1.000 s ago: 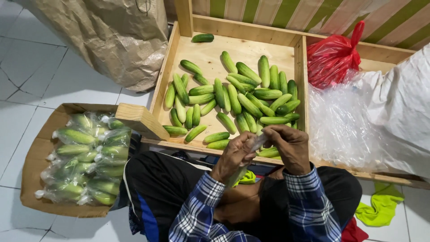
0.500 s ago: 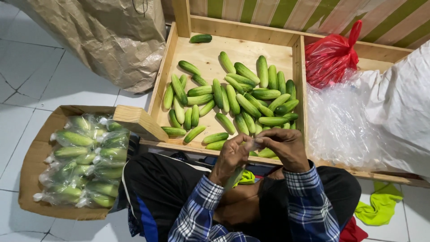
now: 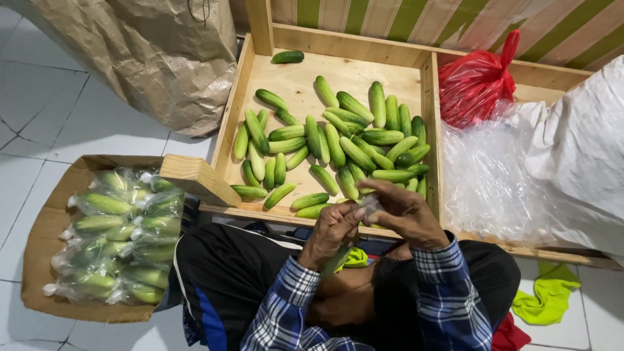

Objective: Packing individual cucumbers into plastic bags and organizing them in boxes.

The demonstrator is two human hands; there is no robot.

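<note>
Seated on tiled floor (image 3: 78, 130), knees tucked under front edge of wooden tray (image 3: 292, 81).

Left hand (image 3: 335, 231) & right hand (image 3: 406, 214) together just in front of tray's near rail, fingertips meeting. Both clenched on top of a clear plastic bag (image 3: 367, 205), pinched between thumbs & fingers; exact hold on the neck too small to tell. Below left hand, bagged cucumber (image 3: 338, 260) hanging down over the lap, green showing through plastic, partly hidden by the wrist.

Loose cucumbers (image 3: 338, 146) piled in tray's left compartment, approx. centre to right side, one lying apart at far edge. Right compartment: red plastic bag (image 3: 478, 81) knotted at top, touching a heap of clear plastic bags (image 3: 494, 182). White sack (image 3: 585, 149) leaning over the heap from the right.

Cardboard box (image 3: 45, 260) on floor at left, beside the leg, filled w/ packed cucumber bags (image 3: 117, 240), knotted ends mostly pointing left. Brown paper sack (image 3: 143, 52) crumpled at top left, against tray's outer wall. Green cloth (image 3: 546, 296) on floor at right, near the knee.
</note>
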